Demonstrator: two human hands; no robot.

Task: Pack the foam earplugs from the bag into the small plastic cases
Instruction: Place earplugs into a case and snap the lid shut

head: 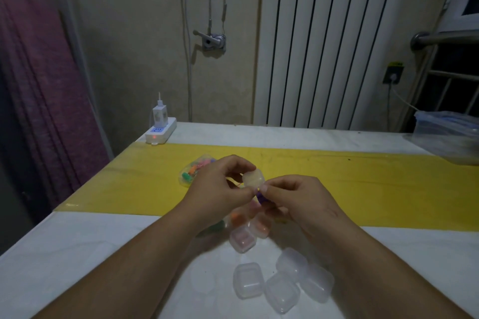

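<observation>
above the middle of the table [77,254], the left hand [217,189] pinches an open case [252,177]; i see the right hand [298,197] pinch a purple earplug [260,195] just beside its rim.

The bag [193,172] of earplugs is half covered by the left hand [217,189], and the coloured pieces inside it are too small to count. Of the small case [253,177] that this hand holds, only the lid shows well; the lower half is behind the fingers. The right hand [298,199] pinches a purple earplug [260,196], mostly hidden, and I cannot tell if it sits inside the case. Below the hands the filled cases [243,239] are blurred, and a green thing [216,226] lies partly under the left forearm. The plastic container [445,137] is cut by the right edge.
</observation>
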